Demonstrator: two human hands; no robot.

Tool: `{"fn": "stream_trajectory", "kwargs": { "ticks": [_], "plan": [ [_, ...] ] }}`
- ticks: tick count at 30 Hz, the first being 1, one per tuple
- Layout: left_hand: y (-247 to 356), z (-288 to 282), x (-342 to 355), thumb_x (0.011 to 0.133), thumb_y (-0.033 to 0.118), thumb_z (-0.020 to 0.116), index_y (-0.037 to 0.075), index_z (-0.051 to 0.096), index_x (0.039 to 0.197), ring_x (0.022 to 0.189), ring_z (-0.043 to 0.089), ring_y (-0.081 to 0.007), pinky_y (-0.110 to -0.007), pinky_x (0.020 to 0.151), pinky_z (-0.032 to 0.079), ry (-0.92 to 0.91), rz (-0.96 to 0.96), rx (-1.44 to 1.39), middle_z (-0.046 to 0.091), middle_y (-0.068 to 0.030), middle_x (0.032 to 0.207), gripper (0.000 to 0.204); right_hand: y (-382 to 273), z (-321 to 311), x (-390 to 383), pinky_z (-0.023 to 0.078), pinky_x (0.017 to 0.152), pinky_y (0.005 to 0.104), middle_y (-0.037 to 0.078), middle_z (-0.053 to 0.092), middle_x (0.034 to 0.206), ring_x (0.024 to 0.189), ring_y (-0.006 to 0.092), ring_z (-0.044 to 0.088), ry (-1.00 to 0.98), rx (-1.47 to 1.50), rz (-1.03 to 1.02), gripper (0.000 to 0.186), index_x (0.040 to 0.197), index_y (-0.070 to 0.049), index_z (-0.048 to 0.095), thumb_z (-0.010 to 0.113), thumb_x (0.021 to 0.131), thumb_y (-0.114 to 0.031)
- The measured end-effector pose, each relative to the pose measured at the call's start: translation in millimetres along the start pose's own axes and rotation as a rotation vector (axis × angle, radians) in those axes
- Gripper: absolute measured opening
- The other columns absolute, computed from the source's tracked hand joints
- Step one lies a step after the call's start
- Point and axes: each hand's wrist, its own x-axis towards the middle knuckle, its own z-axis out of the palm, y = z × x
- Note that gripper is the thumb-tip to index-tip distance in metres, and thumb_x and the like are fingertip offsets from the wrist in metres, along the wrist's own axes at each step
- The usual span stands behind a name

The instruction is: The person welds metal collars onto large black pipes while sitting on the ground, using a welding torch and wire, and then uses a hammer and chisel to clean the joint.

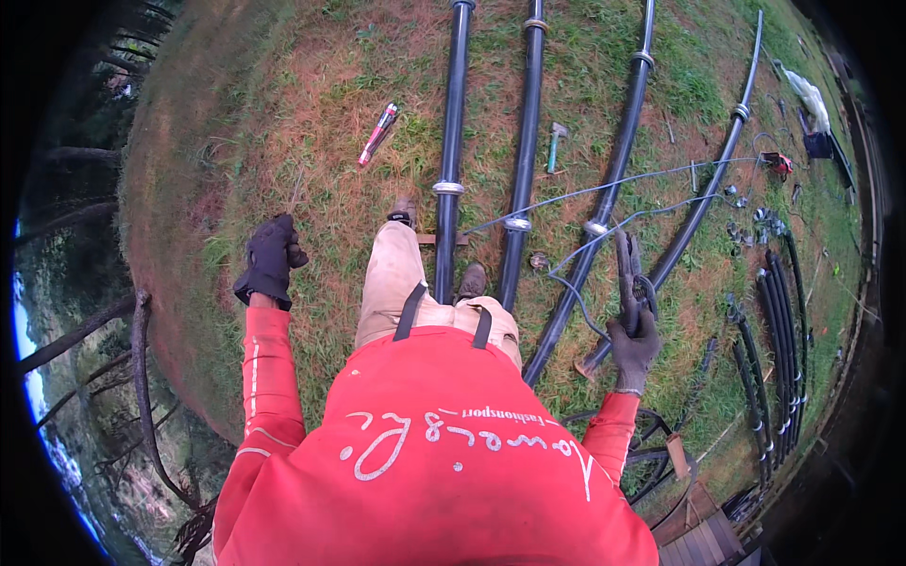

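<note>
My left hand point(271, 257), in a dark glove, hangs over the grass at the left with its fingers curled and nothing showing in them. At the right, my gloved right hand point(634, 354) is closed around a long dark tool point(628, 274) with two narrow arms pointing away from me; its exact kind is unclear. A grey-blue cable point(578, 288) loops close to that hand. Beneath the tool lie black pipes point(604, 203) with metal collars, running away from me. My boots stand on the grass, one on each side of the leftmost pipe point(453, 123).
A red and white tube-shaped item point(378, 135) and a hammer point(555, 146) with a green handle lie on the grass. Farther right are a red device point(778, 164), several loose fittings point(761, 222) and a stack of black pipes point(781, 354). A spoked wheel point(651, 443) stands beside my right arm.
</note>
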Motion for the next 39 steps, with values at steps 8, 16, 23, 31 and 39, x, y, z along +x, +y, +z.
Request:
{"fn": "stream_trajectory", "kwargs": {
  "ticks": [8, 16, 23, 31, 39],
  "plan": [
    [-15, 33, -51, 0.107, 0.033, 0.07, 0.015, 0.065, 0.104, 0.06, 0.06, -0.0104, -0.039, 0.056, 0.059, -0.074, -0.052, -0.083, 0.06, 0.0032, 0.081, 0.019, 73, -4, -25, 0.055, 0.077, 0.0308, 0.001, 0.07, 0.089, 0.079, 0.0103, 0.063, -0.097, -0.013, 0.072, 0.042, 0.117, -0.008, 0.076, 0.089, 0.077, -0.008],
    [-57, 36, -28, 0.108, 0.029, 0.069, 0.015, 0.063, 0.104, 0.062, 0.059, -0.0153, -0.041, 0.06, 0.055, -0.178, -0.17, -0.303, 0.06, 0.0019, 0.083, 0.016, 47, 36, -31, 0.055, 0.075, 0.0363, 0.008, 0.072, 0.085, 0.075, 0.0187, 0.066, -0.231, -0.211, 0.045, 0.045, 0.118, -0.007, 0.076, 0.089, 0.076, -0.016],
    [-129, 17, 1, 0.106, 0.02, 0.071, 0.009, 0.061, 0.114, 0.073, 0.061, -0.0187, -0.042, 0.065, 0.057, -0.29, -0.305, -0.323, 0.065, -0.0043, 0.094, 0.016, 17, 102, -32, 0.059, 0.083, 0.0421, 0.02, 0.079, 0.1, 0.09, 0.0339, 0.078, -0.383, -0.375, 0.061, 0.051, 0.125, -0.008, 0.075, 0.088, 0.077, -0.018],
    [-219, 20, 63, 0.11, 0.021, 0.066, 0.008, 0.065, 0.108, 0.071, 0.06, -0.0167, -0.034, 0.066, 0.056, -0.361, -0.425, -0.172, 0.063, -0.0018, 0.086, 0.013, 37, 212, -16, 0.061, 0.089, 0.0483, 0.023, 0.078, 0.11, 0.101, 0.0419, 0.078, -0.556, -0.48, -0.173, 0.054, 0.13, -0.006, 0.072, 0.087, 0.082, -0.025],
    [-304, 120, 175, 0.102, 0.03, 0.072, 0.001, 0.072, 0.094, 0.073, 0.066, -0.0141, -0.035, 0.068, 0.054, -0.436, 0.169, 0.583, 0.07, -0.0039, 0.082, 0.03, 146, 367, 39, 0.061, 0.086, 0.0482, 0.023, 0.075, 0.113, 0.105, 0.0444, 0.074, -0.57, -0.403, -0.341, 0.053, 0.136, -0.007, 0.066, 0.081, 0.087, -0.021]
  ]
}}
